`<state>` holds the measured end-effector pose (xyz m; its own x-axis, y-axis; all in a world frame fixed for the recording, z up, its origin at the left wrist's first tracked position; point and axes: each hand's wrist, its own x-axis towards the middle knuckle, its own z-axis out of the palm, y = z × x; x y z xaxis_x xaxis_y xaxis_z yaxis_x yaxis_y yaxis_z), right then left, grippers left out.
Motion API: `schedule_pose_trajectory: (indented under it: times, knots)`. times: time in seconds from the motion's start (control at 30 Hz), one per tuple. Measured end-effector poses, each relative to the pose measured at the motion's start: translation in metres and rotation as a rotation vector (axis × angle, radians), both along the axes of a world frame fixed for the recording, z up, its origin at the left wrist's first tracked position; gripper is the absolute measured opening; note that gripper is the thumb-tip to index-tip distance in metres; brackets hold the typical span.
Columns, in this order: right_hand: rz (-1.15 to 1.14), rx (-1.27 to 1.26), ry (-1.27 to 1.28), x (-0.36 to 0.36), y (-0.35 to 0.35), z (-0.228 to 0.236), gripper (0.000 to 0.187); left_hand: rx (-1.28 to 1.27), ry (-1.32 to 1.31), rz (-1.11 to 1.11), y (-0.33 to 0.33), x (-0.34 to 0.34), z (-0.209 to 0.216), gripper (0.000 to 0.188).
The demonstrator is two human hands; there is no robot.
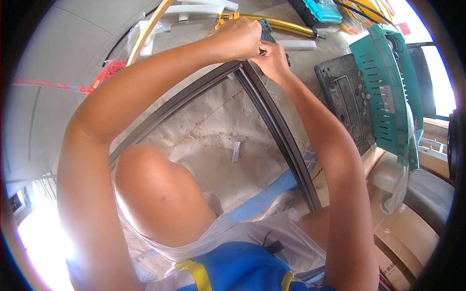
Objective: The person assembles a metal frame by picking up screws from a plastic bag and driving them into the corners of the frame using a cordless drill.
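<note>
My left hand (pixel 239 38) is curled into a fist at the corner of the frame (pixel 272 116), where its two dark bars meet at the far end of my reach. The fingers are pressed together and folded under, so I cannot tell just what they clamp. My right hand (pixel 273 59) sits touching the left, thumb and fingers pinched together on something small at that same corner (too hidden by my knuckles to name). A teal tool (pixel 266 29) pokes up just behind both hands.

The frame lies on the dusty floor (pixel 213 131), one bar running toward my left, the other coming back toward my right thigh. My bare knee (pixel 155 189) rises inside the angle between them. A small white strip (pixel 236 151) lies on the floor inside the frame. A yellow tube (pixel 286 25) lies beyond my hands, and a green perforated panel (pixel 388 82) leans to my right, over a black plate (pixel 342 97).
</note>
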<state>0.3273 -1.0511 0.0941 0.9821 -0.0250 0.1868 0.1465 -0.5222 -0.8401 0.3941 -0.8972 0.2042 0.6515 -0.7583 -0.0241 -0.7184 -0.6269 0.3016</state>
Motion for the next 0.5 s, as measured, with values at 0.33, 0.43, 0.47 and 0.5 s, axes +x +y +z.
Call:
schedule_pose_trajectory:
  times: [0.33, 0.43, 0.47, 0.5]
  knots:
    - [0.002, -0.007, 0.017, 0.003, -0.006, -0.002, 0.029, 0.047, 0.043, 0.028, -0.013, -0.009, 0.006, 0.023]
    - [0.159, 0.252, 0.091, 0.004, -0.016, 0.014, 0.027, -0.008, 0.031, 0.013, -0.008, -0.005, -0.005, 0.023]
    - [0.155, 0.107, 0.100, 0.008, -0.028, 0.021, 0.027, -0.041, 0.020, -0.022, -0.008, -0.004, -0.008, 0.023]
    - [0.151, -0.038, 0.108, 0.011, -0.039, 0.028, 0.027, -0.042, 0.025, -0.019, -0.008, -0.002, -0.010, 0.023]
